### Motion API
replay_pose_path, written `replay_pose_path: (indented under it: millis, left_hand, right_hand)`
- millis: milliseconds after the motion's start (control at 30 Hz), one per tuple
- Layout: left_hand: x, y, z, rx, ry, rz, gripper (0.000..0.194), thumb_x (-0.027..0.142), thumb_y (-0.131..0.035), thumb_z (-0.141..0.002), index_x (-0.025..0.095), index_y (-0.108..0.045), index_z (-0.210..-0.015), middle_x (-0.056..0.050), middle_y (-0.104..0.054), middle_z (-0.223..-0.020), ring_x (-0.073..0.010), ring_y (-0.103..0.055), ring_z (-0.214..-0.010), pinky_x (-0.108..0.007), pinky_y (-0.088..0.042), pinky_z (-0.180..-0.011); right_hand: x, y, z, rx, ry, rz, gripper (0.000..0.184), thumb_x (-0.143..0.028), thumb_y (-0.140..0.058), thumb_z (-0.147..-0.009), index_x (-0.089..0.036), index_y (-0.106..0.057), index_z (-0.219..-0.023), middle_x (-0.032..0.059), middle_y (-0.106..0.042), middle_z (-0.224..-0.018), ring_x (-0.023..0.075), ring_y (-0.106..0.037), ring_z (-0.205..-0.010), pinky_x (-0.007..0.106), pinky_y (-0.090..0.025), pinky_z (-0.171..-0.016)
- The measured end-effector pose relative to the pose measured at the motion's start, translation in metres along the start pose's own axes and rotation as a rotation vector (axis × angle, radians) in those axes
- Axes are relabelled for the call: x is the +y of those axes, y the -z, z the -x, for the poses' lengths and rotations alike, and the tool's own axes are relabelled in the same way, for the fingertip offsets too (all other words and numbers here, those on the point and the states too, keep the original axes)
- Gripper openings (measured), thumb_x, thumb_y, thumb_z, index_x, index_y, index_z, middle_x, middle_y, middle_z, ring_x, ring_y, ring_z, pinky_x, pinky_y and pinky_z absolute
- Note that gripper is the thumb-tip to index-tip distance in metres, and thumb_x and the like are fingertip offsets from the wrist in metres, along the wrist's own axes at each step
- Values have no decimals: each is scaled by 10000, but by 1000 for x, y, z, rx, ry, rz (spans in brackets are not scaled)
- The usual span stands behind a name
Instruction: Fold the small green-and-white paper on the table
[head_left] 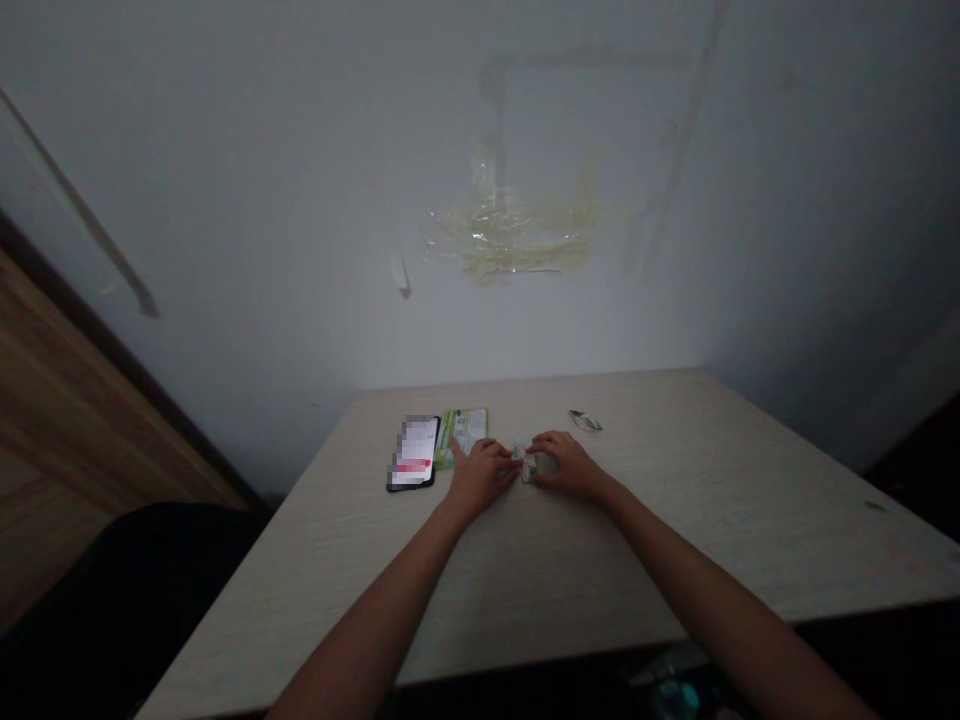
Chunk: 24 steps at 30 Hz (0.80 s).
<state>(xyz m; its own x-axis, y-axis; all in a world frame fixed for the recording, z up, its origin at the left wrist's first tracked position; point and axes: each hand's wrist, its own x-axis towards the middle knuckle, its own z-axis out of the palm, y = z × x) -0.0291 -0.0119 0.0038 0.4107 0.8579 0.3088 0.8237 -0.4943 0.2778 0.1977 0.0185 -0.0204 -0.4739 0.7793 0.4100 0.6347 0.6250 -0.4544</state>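
Note:
Between my two hands, low over the table, is a small folded piece of printed paper [526,463], whitish with green. My left hand [480,474] pinches its left side with the fingertips. On the other side my right hand [564,466] grips it between thumb and fingers. The fingers cover part of the paper. Just beyond my left hand lies a flat green and white printed packet [469,428], partly hidden by that hand. Further right and back, a second small folded paper piece [585,420] rests on the table.
A phone [415,453] with a lit, partly blurred screen lies left of the packet. The pale wooden table [315,560] meets a wall [285,250] with clear tape [510,240] stuck on it. Something dark [150,580] stands left of the table. A small scrap [875,506] lies near the right edge.

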Motion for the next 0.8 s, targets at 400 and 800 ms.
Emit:
replay_pose_path:
  millis: [400,800]
  left_hand:
    - [-2,-6,1,20,-16,57,191,382,-592,-911,386,-722,-1052,-2,-705,-1169,-275,-484,-1282,-770,114,-1056]
    - [-1,-4,-1,-7,9,82,280,442,-637,-856,325,-679,-1107,-10,-684,-1241,-292,-417,-1364,-736,164,-1073]
  right_hand:
    - [7,4,-4,50,16,-157,121,-207,-661,-823,-247,-766,-868,61,-707,-1023,213,-626,-1015,391,-453,-963]
    - [7,-1,-2,126,29,-63,217,-182,-644,-814,-203,-729,-1013,100,-654,-1062,232,-571,-1047,419,-458,-969]
